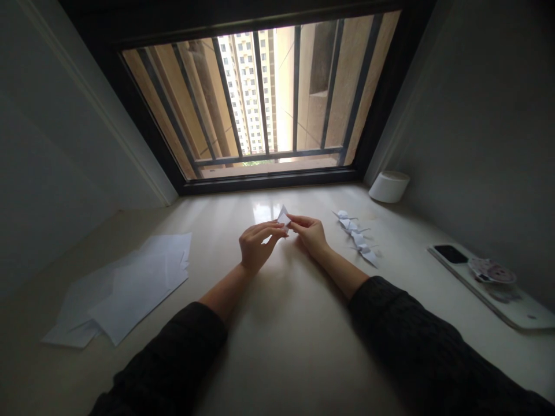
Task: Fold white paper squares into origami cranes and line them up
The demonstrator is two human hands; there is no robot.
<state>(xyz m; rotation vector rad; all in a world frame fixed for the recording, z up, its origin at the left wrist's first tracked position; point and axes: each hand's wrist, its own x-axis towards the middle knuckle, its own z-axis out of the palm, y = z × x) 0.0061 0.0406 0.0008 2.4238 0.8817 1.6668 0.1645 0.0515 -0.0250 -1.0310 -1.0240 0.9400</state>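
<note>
A small folded piece of white paper (283,219) is held up just above the pale sill between both hands. My left hand (256,247) pinches its lower left part, fingers curled in. My right hand (310,232) pinches its right side with thumb and forefinger. Both forearms in dark sleeves reach in from the bottom edge.
A loose stack of white paper sheets (125,289) lies at the left. Several finished folded paper figures (358,236) lie in a row right of my hands. A white round container (389,186) stands at the back right, a phone (489,284) at the right edge, a barred window (264,98) ahead.
</note>
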